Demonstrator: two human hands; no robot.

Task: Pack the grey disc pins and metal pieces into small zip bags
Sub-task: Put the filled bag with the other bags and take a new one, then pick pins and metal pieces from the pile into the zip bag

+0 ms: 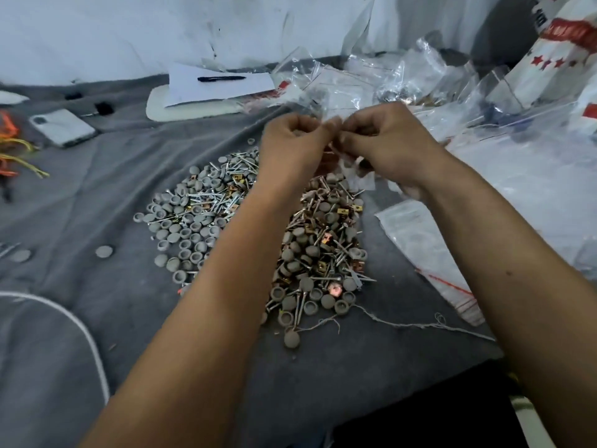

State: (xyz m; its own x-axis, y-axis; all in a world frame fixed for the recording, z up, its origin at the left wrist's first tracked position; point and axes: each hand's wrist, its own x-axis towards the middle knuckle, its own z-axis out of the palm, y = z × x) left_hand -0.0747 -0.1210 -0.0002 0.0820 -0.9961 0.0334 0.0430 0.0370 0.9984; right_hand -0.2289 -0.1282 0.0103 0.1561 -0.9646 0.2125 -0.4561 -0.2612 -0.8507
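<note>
Clear zip bag [350, 171] pinched by left hand [290, 137], right hand [384, 140]; print likely unreadable

Phone [63, 127] left of pin heap [252, 240]; bag pile [403, 82] behind.

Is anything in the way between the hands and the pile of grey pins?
Nothing visible blocks it. The left hand and right hand pinch a small zip bag right above the pile of grey pins, with only open air below them.
</note>
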